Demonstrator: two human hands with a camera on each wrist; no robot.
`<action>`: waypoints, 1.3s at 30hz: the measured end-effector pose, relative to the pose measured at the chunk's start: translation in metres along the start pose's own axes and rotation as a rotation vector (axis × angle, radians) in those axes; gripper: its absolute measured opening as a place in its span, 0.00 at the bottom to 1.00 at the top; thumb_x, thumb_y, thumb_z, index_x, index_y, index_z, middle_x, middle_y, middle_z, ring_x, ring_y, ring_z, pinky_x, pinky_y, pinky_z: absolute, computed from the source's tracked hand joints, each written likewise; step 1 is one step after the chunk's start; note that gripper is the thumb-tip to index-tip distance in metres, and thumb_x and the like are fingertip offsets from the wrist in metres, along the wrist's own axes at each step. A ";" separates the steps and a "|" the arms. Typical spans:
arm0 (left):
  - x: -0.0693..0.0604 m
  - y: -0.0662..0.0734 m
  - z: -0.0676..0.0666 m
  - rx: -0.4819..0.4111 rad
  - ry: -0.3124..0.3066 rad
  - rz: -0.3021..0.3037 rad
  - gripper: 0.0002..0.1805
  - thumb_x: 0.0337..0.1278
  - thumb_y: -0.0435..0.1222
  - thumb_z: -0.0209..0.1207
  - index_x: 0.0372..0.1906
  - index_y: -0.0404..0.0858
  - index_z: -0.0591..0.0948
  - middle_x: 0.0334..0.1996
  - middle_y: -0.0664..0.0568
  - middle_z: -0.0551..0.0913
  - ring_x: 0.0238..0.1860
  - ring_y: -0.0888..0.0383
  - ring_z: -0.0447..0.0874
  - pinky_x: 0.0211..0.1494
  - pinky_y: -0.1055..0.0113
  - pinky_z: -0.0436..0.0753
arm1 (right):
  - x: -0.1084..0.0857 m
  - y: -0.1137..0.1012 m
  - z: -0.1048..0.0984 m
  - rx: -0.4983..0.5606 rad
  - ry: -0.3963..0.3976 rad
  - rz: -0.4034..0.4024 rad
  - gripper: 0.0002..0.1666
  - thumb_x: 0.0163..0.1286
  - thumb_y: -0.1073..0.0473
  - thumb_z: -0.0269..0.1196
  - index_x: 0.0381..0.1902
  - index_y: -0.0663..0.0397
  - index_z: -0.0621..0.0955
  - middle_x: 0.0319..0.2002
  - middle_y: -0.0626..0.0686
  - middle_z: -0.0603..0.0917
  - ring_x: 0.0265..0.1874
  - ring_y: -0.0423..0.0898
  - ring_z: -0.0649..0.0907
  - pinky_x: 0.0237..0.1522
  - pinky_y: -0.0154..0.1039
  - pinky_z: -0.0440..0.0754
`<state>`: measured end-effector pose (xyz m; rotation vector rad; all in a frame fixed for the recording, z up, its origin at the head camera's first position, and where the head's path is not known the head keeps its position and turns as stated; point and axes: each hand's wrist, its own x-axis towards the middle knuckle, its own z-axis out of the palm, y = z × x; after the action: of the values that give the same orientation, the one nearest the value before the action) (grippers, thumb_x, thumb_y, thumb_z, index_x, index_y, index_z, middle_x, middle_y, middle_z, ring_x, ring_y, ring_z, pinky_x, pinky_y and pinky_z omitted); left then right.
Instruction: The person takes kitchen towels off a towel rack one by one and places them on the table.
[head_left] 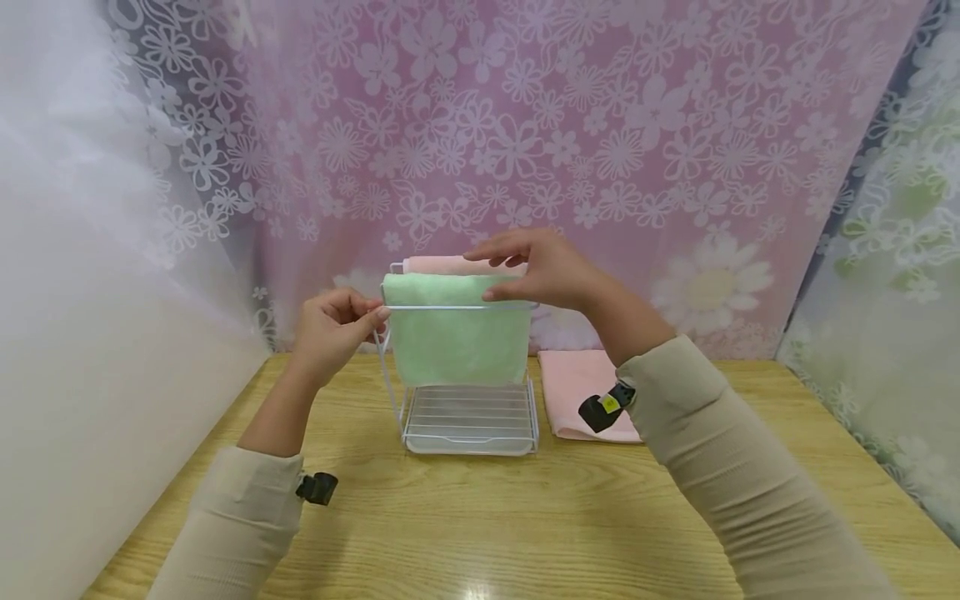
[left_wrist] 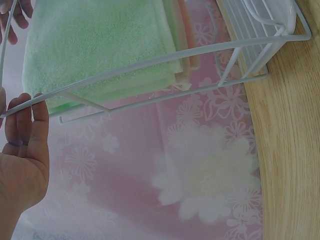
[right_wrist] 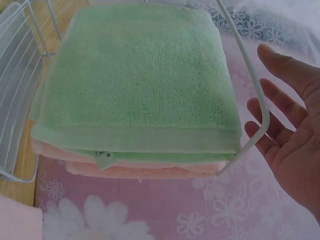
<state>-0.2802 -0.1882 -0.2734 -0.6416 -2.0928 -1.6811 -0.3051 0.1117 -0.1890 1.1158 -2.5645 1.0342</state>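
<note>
A pink curtain (head_left: 487,125) patterned with white flowers stands behind a wood-grain table (head_left: 465,517), and on that table is a white wire rack (left_wrist: 200,49). The left hand (head_left: 337,329) pinches the upper left corner of the rack between thumb and fingers. The right hand (head_left: 551,267) hovers over the rack's right end with thumb and fingers spread wide, gripping nothing; whether a fingertip brushes cloth or wire I cannot tell. Between the hands, a green towel (head_left: 461,350) hangs from the upper part of the rack, behind its front bar, folded over and fairly even along the lower edge. Just behind it on the rack is a pink towel (head_left: 438,265), mostly hidden by the green one. Below them, a pale tray (head_left: 468,421) sits in the rack's base. So the hanging of these two looks done — at most, I judge, some straightening or steadying is left. To the rack's right, a folded pink cloth (head_left: 573,383) lies flat on the table — not hung, and apparently not yet dealt with.
</note>
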 end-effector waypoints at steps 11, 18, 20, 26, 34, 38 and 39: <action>0.000 0.000 0.000 -0.001 -0.007 0.011 0.11 0.60 0.29 0.64 0.30 0.23 0.79 0.24 0.49 0.84 0.25 0.49 0.85 0.32 0.61 0.87 | 0.016 -0.002 -0.001 0.001 -0.107 0.071 0.27 0.58 0.61 0.73 0.58 0.51 0.82 0.59 0.48 0.79 0.55 0.48 0.79 0.59 0.46 0.76; 0.000 0.000 0.001 -0.011 -0.007 0.017 0.11 0.60 0.29 0.64 0.29 0.22 0.79 0.23 0.49 0.83 0.24 0.49 0.84 0.32 0.61 0.88 | 0.026 -0.004 0.001 -0.025 -0.153 0.146 0.25 0.57 0.60 0.75 0.54 0.48 0.85 0.55 0.48 0.82 0.51 0.46 0.80 0.53 0.43 0.81; 0.001 0.000 0.001 -0.017 -0.007 0.022 0.11 0.60 0.29 0.64 0.29 0.22 0.79 0.23 0.49 0.83 0.24 0.51 0.84 0.32 0.61 0.88 | 0.029 -0.004 0.002 -0.036 -0.170 0.152 0.24 0.56 0.60 0.75 0.53 0.47 0.85 0.53 0.48 0.83 0.49 0.45 0.81 0.51 0.42 0.82; 0.001 -0.002 0.000 -0.027 -0.005 0.027 0.10 0.60 0.28 0.64 0.30 0.22 0.79 0.23 0.51 0.83 0.24 0.51 0.84 0.32 0.63 0.87 | 0.035 -0.005 0.007 -0.026 -0.186 0.176 0.24 0.55 0.62 0.76 0.51 0.48 0.86 0.50 0.49 0.85 0.48 0.46 0.83 0.51 0.44 0.82; 0.000 -0.001 0.000 -0.020 -0.007 0.024 0.10 0.60 0.28 0.64 0.31 0.22 0.80 0.23 0.51 0.83 0.24 0.50 0.84 0.32 0.62 0.87 | 0.038 0.004 0.012 0.017 -0.165 0.211 0.24 0.53 0.63 0.76 0.50 0.51 0.87 0.49 0.51 0.86 0.48 0.46 0.84 0.53 0.43 0.82; 0.000 0.000 0.000 -0.007 -0.012 0.024 0.10 0.60 0.29 0.64 0.31 0.22 0.80 0.23 0.51 0.83 0.25 0.50 0.84 0.33 0.59 0.88 | 0.039 0.008 0.013 0.031 -0.170 0.206 0.24 0.53 0.65 0.76 0.50 0.52 0.86 0.48 0.52 0.86 0.48 0.47 0.84 0.54 0.42 0.81; 0.000 0.000 0.000 -0.004 -0.013 0.023 0.10 0.60 0.29 0.64 0.31 0.23 0.80 0.24 0.51 0.83 0.25 0.50 0.84 0.33 0.58 0.88 | 0.039 0.009 0.013 0.035 -0.174 0.205 0.24 0.53 0.65 0.76 0.51 0.52 0.86 0.47 0.52 0.86 0.48 0.47 0.84 0.54 0.42 0.81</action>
<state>-0.2803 -0.1884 -0.2735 -0.6771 -2.0831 -1.6735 -0.3371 0.0845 -0.1880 1.0073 -2.8591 1.0722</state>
